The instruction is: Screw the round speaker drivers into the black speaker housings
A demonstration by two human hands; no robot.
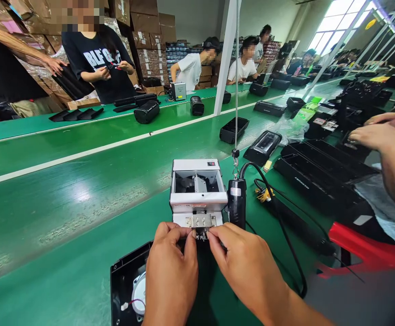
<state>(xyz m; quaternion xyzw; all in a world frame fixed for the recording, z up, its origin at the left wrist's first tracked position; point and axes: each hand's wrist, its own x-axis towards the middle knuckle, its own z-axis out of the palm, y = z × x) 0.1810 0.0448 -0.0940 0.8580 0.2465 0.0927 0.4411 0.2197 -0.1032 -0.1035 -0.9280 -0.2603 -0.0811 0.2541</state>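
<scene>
Lettering runs along the front of the small white-and-grey machine (198, 198), together with a red label (199, 205), but we cannot read these words with certainty. The machine stands on the green worktop (92, 267), directly before us. At its metal front plate (202, 221), our left hand (173, 267) and right hand (245, 258) are close together, thumbs and forefingers bent in narrow pinches; whether they hold some small piece, we cannot tell, because the fingers hide it. Just right of the machine hangs a black tool (237, 203), whose white label (235, 192) has print too small for us. Beside our left hand lies a black casing (117, 280) with a round white part (138, 292), partly covered by this hand and cut by the lower edge. Farther right, a long casing (316, 179) carries white letters which we cannot make out. On the far side, a black shirt (77, 50) seems to say "BLF" and then "G", the rest being unclear. At the right edge, another person's hand (381, 133) is blurred.
</scene>
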